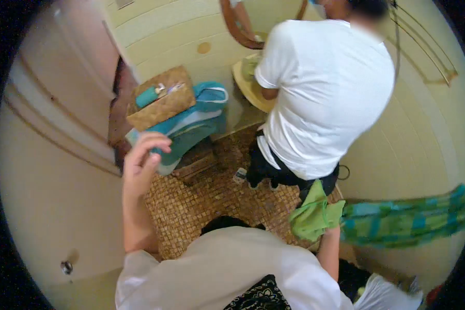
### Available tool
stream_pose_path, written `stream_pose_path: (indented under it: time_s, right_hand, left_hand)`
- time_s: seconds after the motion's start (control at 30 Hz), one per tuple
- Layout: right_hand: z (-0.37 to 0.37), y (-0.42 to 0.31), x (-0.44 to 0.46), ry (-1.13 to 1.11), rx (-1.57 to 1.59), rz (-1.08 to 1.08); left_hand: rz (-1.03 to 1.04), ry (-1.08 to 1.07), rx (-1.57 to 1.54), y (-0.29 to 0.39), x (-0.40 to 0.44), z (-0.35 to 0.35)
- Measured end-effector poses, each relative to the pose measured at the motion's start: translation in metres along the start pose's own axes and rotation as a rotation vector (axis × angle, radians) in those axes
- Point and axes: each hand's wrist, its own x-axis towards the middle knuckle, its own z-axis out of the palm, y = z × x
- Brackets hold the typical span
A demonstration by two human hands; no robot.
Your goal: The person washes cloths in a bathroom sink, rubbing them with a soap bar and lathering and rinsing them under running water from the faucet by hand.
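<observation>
My left hand [145,155] is raised with its fingers curved and apart, in front of a blue and white towel [209,98]; nothing shows in it. Just above that hand, a woven basket [163,111] holds a teal bottle [146,97] and some small items. On the right, a bright green cloth [315,214] bunches over my right hand [333,227], which grips it with its fingers mostly covered. Beside it hangs a green and blue checked towel [408,216].
A person in a white shirt [328,93] stands ahead at a yellow sink [245,85], below a round mirror [237,31]. A door [62,103] is at left, a metal towel rail [423,57] at upper right. A white plastic bag [387,294] lies at lower right.
</observation>
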Motion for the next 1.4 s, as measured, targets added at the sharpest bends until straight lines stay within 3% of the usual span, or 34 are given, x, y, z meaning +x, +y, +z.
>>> stream_pose_path:
  time_s: [0.03, 0.13, 0.23, 0.3, 0.4, 0.53, 0.63, 0.67, 0.7, 0.77, 0.83, 0.93, 1.0, 1.1, 1.27, 1.4]
  right_hand:
    - [0.013, 0.0, 0.011, -0.089, -0.007, 0.027]
    - [0.053, 0.004, 0.036, -0.318, -0.029, 0.089]
    - [0.096, 0.019, 0.044, -0.423, -0.07, 0.148]
    - [0.134, 0.031, 0.046, -0.364, -0.136, 0.199]
    - [0.178, 0.059, 0.057, -0.357, -0.492, 0.191]
    - [0.181, 0.14, 0.089, -0.201, -0.451, 0.374]
    - [0.134, 0.201, 0.105, -0.043, -0.684, 0.478]
    - [0.126, 0.207, 0.098, 0.018, -0.593, 0.549]
    - [0.117, 0.214, 0.089, 0.082, -0.499, 0.62]
    - [0.085, 0.235, 0.067, 0.293, -0.859, 0.417]
    - [0.041, 0.273, 0.038, 0.404, -0.488, 0.551]
    - [0.009, 0.294, -0.011, 0.532, -0.538, 0.591]
    - [-0.006, 0.309, -0.037, 0.546, -0.823, 0.618]
    - [-0.021, 0.337, -0.062, 0.522, -1.099, 0.7]
    - [-0.023, 0.372, -0.04, 0.422, -1.216, 0.756]
    - [-0.064, 0.434, -0.003, 0.297, -1.278, 0.628]
  left_hand:
    - [-0.195, 0.089, -0.04, -0.011, -0.023, 0.003]
    - [-0.465, 0.267, 0.035, -0.041, -0.079, -0.003]
    - [-0.498, 0.222, 0.341, -0.044, -0.106, -0.029]
    - [-0.523, 0.265, 0.39, -0.059, -0.124, -0.056]
    - [-0.504, 0.335, 0.395, -0.081, -0.133, -0.096]
    - [-0.426, 0.305, 0.341, -0.108, -0.116, -0.149]
    - [-0.368, 0.295, 0.353, -0.128, -0.085, -0.191]
    - [-0.352, 0.283, 0.354, -0.134, -0.068, -0.203]
    - [-0.276, 0.241, 0.403, -0.143, -0.048, -0.215]
    - [-0.137, 0.17, 0.464, -0.153, 0.001, -0.229]
    - [0.011, 0.148, 0.492, -0.158, 0.056, -0.234]
    - [0.242, 0.249, 0.64, -0.182, 0.142, -0.236]
    - [0.39, 0.324, 0.855, -0.2, 0.202, -0.239]
    - [0.453, 0.359, 1.102, -0.23, 0.268, -0.239]
    - [0.587, 0.242, 1.478, -0.282, 0.307, -0.251]
    - [0.583, 0.396, 1.359, -0.304, 0.316, -0.246]
